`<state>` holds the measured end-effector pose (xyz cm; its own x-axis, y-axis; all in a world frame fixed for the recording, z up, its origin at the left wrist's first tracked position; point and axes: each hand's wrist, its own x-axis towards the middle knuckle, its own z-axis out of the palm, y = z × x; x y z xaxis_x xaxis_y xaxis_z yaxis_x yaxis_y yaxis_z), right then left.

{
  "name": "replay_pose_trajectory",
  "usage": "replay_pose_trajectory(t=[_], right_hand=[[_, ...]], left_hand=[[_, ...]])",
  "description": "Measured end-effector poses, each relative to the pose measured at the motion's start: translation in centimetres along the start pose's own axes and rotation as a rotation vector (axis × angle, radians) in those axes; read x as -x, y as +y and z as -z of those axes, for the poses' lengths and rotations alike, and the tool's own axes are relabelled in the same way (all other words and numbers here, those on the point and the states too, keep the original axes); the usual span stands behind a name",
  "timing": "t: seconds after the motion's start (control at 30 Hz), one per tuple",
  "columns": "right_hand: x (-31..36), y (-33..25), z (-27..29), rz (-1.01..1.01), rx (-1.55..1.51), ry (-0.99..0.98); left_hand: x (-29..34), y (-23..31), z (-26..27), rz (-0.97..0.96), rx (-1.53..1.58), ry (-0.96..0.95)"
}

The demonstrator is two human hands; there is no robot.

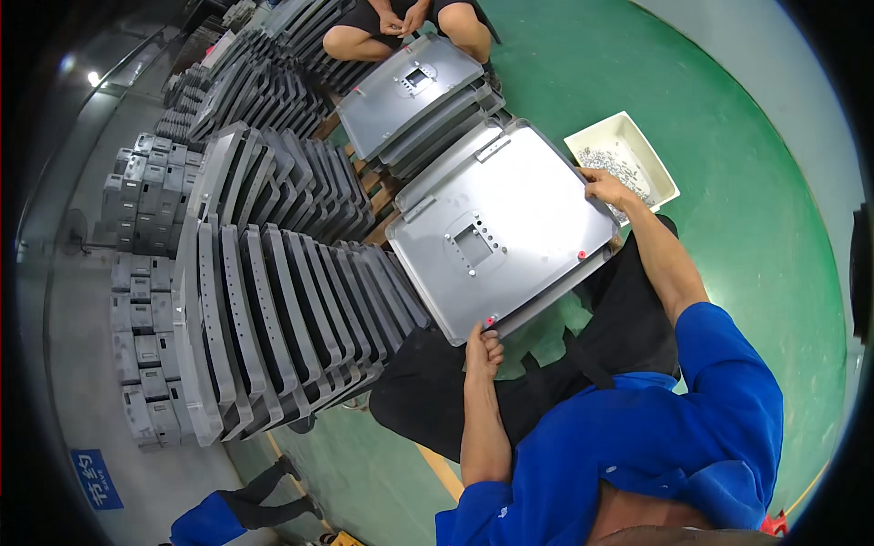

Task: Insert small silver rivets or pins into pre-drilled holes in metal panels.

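Note:
A grey sheet-metal panel [537,196] with a square cutout and small holes lies on top of a stack in front of me. Two red plugs [582,255] sit along its near side. At the near corner, my left hand [484,352] is closed, its fingers curled at the panel's edge beside one plug. My right hand [608,189] grips the right edge, with part of its fingers hidden at the rim. To the right, a white plastic bin [663,173] holds many small metal parts.
Rows of stacked grey metal panels [264,309] stand close on the left. Beyond my stack sits another panel pile [382,105], with a co-worker's hands [401,20] above it. Grey boxes [150,364] are piled at far left. Another person [223,514] is at lower left.

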<state>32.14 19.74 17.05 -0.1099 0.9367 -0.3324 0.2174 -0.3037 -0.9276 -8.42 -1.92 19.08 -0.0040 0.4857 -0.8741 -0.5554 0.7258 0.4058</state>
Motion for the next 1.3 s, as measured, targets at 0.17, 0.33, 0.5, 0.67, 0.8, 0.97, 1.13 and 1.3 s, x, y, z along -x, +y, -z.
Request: replay_pose_trajectory(t=[0.17, 0.33, 0.5, 0.67, 0.8, 0.97, 1.13, 1.3], right_hand=[[1.1, 0.3, 0.9, 0.088, 0.234, 0.202], [6.4, -7.8, -5.4, 0.582, 0.411, 0.304], [14.4, -17.5, -13.3, 1.001, 0.434, -0.090], [16.7, -19.4, -16.6, 0.970, 0.666, -0.167], [16.5, -18.1, -18.5, 0.898, 0.629, -0.113], [16.1, -18.9, -19.1, 0.818, 0.572, -0.131], [15.2, -20.7, -19.4, 0.579, 0.507, -0.159], [13.7, -22.1, -19.4, 0.539, 0.453, -0.139]], left_hand=[[4.4, 2.0, -3.6, -0.082, 0.334, -0.405], [8.4, 5.5, -7.9, -0.221, 0.585, -0.519], [9.8, 7.0, -10.4, -0.309, 0.698, -0.661], [9.7, 7.6, -11.1, -0.345, 0.673, -0.812], [9.7, 7.4, -12.0, -0.470, 0.559, -0.739], [8.8, 7.9, -12.4, -0.555, 0.343, -0.612], [9.4, 9.2, -13.9, -0.575, 0.261, -0.545], [9.1, 11.2, -14.5, -0.485, 0.315, -0.501]])
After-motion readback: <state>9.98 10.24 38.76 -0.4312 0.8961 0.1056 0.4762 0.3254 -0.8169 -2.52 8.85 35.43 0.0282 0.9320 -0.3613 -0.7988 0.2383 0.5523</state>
